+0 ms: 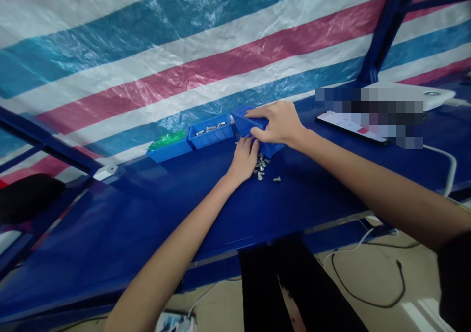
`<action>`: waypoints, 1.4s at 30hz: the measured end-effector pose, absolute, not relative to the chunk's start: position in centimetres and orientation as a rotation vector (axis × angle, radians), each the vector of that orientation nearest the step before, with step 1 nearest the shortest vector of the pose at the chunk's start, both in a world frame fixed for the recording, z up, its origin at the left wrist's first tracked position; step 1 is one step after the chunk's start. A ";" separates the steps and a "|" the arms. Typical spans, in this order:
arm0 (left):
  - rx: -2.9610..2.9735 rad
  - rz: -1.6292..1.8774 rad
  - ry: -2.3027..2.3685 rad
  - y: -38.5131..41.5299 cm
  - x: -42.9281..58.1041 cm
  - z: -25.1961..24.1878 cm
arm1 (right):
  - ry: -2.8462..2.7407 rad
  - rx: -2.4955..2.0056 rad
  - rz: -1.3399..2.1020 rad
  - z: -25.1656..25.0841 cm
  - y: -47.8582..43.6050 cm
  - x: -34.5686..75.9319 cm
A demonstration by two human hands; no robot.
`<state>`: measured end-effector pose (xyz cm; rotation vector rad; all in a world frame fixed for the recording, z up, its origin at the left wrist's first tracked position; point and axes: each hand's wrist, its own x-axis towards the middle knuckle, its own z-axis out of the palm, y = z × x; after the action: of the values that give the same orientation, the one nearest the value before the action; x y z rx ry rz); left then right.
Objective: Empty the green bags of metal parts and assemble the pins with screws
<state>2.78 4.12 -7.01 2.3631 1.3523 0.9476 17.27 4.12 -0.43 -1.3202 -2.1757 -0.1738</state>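
As R hand (pixel 281 122) grips bin (pixel 273 150) — screws (pixel 262 165) just beside L hand (pixel 243 159).

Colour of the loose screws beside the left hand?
Silver-grey screws, best seen in the head view.

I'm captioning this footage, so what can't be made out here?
Head view:
The blue bin in the right hand: partly covered by that hand.
Screws near the left hand: any beneath it are hidden.
Smartphone: pixelation hides part; screen text too small.
Black sleeve: cut off by the right edge.
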 end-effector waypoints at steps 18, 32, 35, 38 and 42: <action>3.007 0.633 0.772 -1.0 2.9 -2.6 | -1.855 -1.222 -0.141 -1.4 7.0 20.6; 3.159 0.509 1.166 -0.3 4.1 -4.4 | -1.302 -1.396 0.346 -4.8 12.1 22.0; 3.082 0.603 1.273 -0.1 4.0 -4.5 | -1.270 -1.355 0.610 -5.3 12.8 22.3; 2.924 0.778 1.399 0.3 3.4 -4.3 | -1.264 -1.337 0.732 -5.6 13.1 22.6; 2.667 1.070 1.637 1.7 1.6 -4.1 | -1.333 -1.385 0.651 -5.9 13.3 23.3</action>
<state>1.60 1.65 -4.13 2.6674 1.6373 1.0700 23.32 13.29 -5.93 -1.3847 -1.3329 0.6509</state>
